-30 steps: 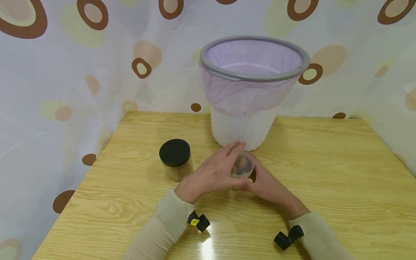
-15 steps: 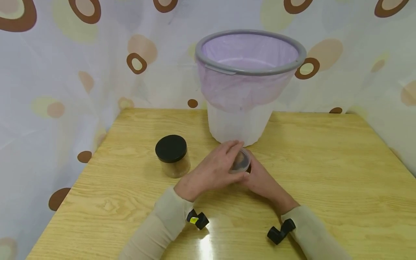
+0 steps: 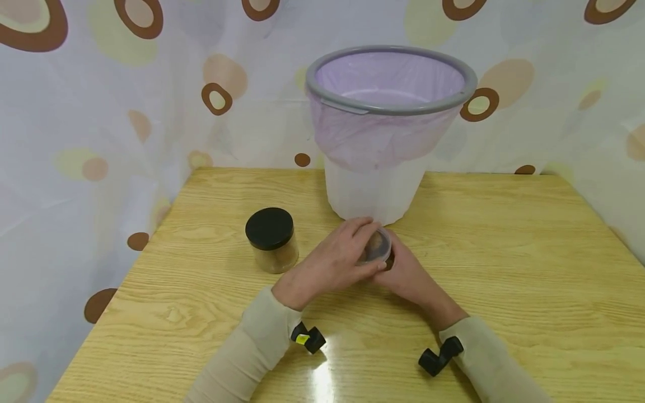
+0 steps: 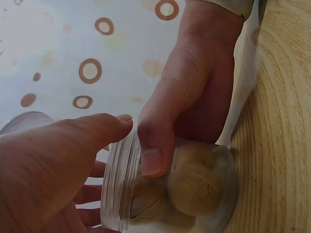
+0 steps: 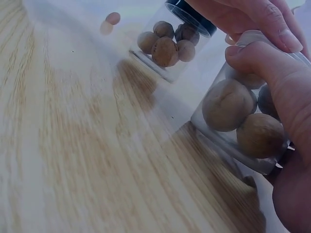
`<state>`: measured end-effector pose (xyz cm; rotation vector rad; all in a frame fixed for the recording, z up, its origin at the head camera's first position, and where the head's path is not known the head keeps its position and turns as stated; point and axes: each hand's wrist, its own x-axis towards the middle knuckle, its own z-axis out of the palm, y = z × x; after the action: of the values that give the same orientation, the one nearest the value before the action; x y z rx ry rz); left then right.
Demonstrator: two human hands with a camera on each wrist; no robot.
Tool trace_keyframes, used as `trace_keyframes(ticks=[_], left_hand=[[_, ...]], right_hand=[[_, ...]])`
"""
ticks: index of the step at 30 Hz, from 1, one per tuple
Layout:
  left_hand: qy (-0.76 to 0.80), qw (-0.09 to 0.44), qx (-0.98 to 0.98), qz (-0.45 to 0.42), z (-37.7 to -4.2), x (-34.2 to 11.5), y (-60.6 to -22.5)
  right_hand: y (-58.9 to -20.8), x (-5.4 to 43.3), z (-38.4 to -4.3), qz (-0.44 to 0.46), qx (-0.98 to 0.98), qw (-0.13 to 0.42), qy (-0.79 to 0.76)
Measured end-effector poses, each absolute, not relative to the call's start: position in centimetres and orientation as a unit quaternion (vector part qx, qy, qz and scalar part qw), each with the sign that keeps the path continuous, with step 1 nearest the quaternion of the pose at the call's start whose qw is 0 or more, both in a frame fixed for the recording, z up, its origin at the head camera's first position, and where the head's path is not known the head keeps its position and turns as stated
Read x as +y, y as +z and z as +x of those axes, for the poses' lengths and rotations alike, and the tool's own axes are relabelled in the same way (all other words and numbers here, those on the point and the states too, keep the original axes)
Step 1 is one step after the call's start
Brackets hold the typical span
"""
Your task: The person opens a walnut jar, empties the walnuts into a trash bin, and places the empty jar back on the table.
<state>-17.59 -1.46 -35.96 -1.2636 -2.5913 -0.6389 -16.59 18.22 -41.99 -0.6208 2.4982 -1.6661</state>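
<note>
Both hands are at a clear jar (image 4: 226, 179) with several walnuts (image 5: 228, 104) inside, in front of a bin. My right hand (image 3: 407, 275) grips the jar's side, its thumb pressed along the wall below the neck. From the left, my left hand (image 3: 335, 260) holds the jar's clear ridged lid (image 4: 115, 189), fingers round the far edge and thumb on the near one. Part of the lid top shows between thumb and fingers in the head view. The jar's lower body is mostly hidden there by the hands.
A second clear jar (image 3: 276, 259), with a black lid (image 3: 269, 228) and several walnuts in it, stands left of the hands. Behind the held jar is a white bin (image 3: 373, 193) with a purple liner (image 3: 373, 137). A patterned cloth (image 3: 262, 84) hangs behind the wooden table (image 3: 504, 246).
Both hands stay on the jar, with only a slight shift of the left thumb and fingers at the lid. The head view has moved a little; the black-lidded jar and bin stand as before.
</note>
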Motion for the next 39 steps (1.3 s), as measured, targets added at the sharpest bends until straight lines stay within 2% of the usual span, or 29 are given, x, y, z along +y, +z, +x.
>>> trace_keyframes(ticks=[4,10,24,33,39], left_hand=[[-0.224,0.098,-0.868,-0.432,-17.5,-1.5,-35.9],[-0.233,0.074,-0.875,-0.419,-17.4,-1.6,-35.6],[-0.279,0.068,-0.864,-0.413,-17.4,-1.5,-35.2],[-0.258,0.047,-0.875,-0.406,-17.4,-1.4,-35.0],[-0.268,0.056,-0.866,-0.419,-17.3,-1.5,-35.5]], right_hand=[[-41.9,18.3,-16.6,-0.207,0.808,0.035,-0.55],[-41.8,18.6,-16.5,-0.208,0.819,0.027,-0.534],[-40.9,18.2,-16.0,-0.205,0.821,0.058,-0.53],[-40.0,18.0,-16.0,-0.192,0.853,0.022,-0.484],[-39.2,18.1,-15.7,-0.201,0.868,0.01,-0.454]])
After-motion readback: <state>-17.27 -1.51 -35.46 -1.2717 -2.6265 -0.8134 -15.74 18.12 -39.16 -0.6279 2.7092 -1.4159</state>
